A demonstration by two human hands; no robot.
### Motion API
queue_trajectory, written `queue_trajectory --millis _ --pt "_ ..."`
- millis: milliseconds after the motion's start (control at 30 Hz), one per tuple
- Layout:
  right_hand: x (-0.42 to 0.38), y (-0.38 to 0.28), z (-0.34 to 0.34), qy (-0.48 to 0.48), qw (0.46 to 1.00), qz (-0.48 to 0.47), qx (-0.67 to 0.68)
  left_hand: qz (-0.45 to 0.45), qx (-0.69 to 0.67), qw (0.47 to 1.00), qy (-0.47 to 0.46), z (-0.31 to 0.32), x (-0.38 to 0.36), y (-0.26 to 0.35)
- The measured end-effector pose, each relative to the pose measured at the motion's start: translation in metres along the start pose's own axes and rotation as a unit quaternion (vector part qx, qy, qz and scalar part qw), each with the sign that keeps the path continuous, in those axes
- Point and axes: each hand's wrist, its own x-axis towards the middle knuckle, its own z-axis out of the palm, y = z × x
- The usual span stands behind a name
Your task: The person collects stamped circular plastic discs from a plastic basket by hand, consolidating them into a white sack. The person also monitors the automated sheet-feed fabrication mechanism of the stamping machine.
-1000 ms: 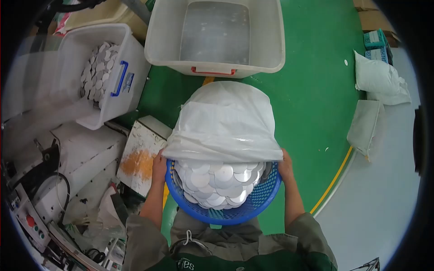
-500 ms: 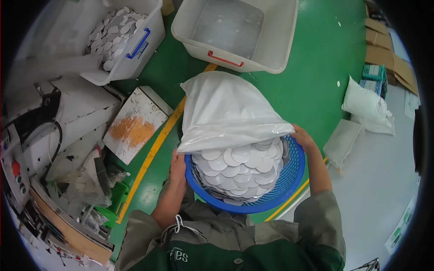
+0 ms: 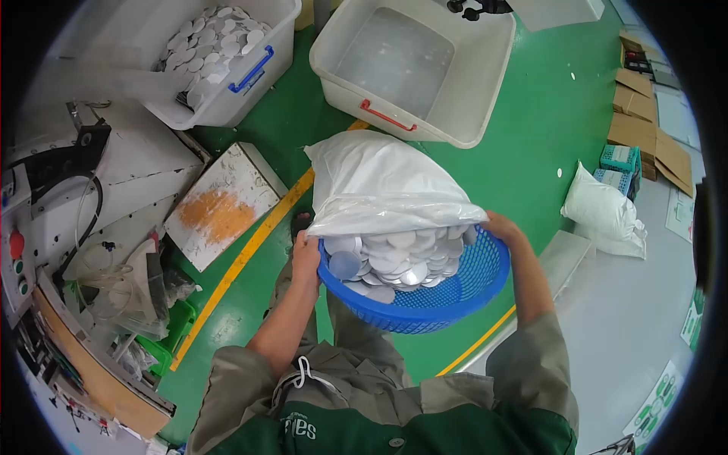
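Observation:
A blue mesh basket (image 3: 447, 292) full of shiny silver discs (image 3: 394, 254) is tilted away from me. A white plastic bag (image 3: 379, 182) is pulled over its far rim, and discs slide toward the bag's mouth. My left hand (image 3: 305, 256) grips the basket's left rim together with the bag's edge. On the right rim, my right hand (image 3: 502, 227) holds the basket and the bag edge in the same way.
An empty white tub (image 3: 413, 68) with a red latch stands on the green floor ahead. A second white tub (image 3: 220, 53) of discs sits at upper left. A machine bench (image 3: 83, 227) and a stained board (image 3: 216, 205) lie left; white sacks (image 3: 603, 208) and cardboard right.
The basket has tipped further forward and the discs have slid toward the bag, baring the blue mesh at the near side. My view has shifted slightly; both hands keep their grip.

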Motion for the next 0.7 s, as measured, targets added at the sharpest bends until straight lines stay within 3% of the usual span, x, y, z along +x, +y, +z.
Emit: queue_trajectory --millis 67,100,167,233,300,367,400,433,500,567,600,633,700 --pt "0.037 0.042 -0.022 -0.117 0.987 -0.083 -0.078 -0.052 -0.058 0.996 -0.031 0.011 -0.022 0.042" --pt "0.011 -0.029 -0.043 -0.150 0.978 -0.028 -0.138 -0.063 -0.052 0.996 -0.030 0.009 -0.022 0.037" --pt "-0.010 -0.059 -0.051 -0.116 0.991 -0.002 -0.065 -0.047 -0.077 0.992 -0.086 0.008 -0.011 0.037" --pt "0.000 -0.045 -0.034 -0.055 0.958 -0.069 -0.273 -0.026 -0.051 0.994 -0.094 0.005 0.000 0.024" --pt "0.019 -0.010 -0.043 -0.044 0.951 -0.069 -0.299 -0.102 -0.058 0.988 -0.096 0.006 0.000 0.031" --pt "0.035 -0.010 -0.060 -0.162 0.879 -0.066 -0.443 -0.099 -0.067 0.985 -0.128 0.003 0.008 0.047" --pt "0.036 -0.029 -0.077 -0.244 0.894 -0.069 -0.368 -0.109 -0.071 0.979 -0.159 -0.001 0.010 0.054" --pt "0.023 -0.055 -0.089 -0.249 0.895 -0.065 -0.363 -0.123 -0.075 0.971 -0.191 -0.004 0.011 0.060" --pt "0.006 -0.102 -0.107 -0.200 0.954 0.179 -0.134 -0.083 -0.038 0.976 -0.198 0.007 -0.021 0.111" --pt "0.022 -0.055 -0.098 -0.172 0.953 0.140 -0.208 -0.088 -0.078 0.970 -0.212 0.002 0.004 0.067" --pt "0.047 0.005 -0.093 -0.257 0.910 -0.052 -0.320 -0.080 -0.082 0.970 -0.215 0.001 0.009 0.053" --pt "0.032 -0.022 -0.076 -0.192 0.834 -0.094 -0.509 -0.085 -0.091 0.965 -0.231 0.001 0.014 0.045" --pt "0.022 -0.025 -0.079 -0.228 0.857 -0.001 -0.462 -0.094 -0.094 0.961 -0.244 0.000 0.013 0.051"
